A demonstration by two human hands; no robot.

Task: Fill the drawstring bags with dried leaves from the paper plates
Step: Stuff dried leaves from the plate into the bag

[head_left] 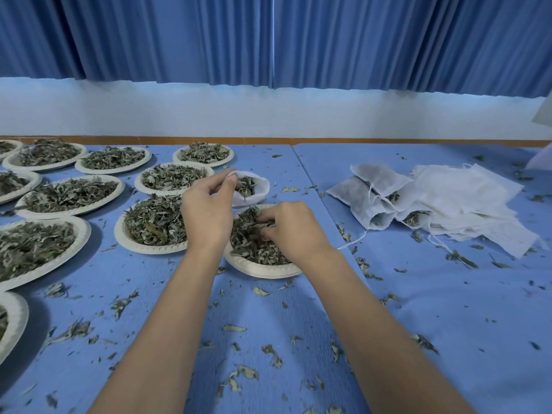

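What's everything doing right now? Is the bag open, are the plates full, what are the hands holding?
Held bag: mouth open, some leaves inside.
Left hand: pinches its rim.
Near plate: heaped with dried leaves.
Right hand: grabs leaves on it.
Other plates: full of leaves.
Filled bags: lying down, mouths not drawn shut.
Flat bags: stacked, empty.
Curtain: closed.
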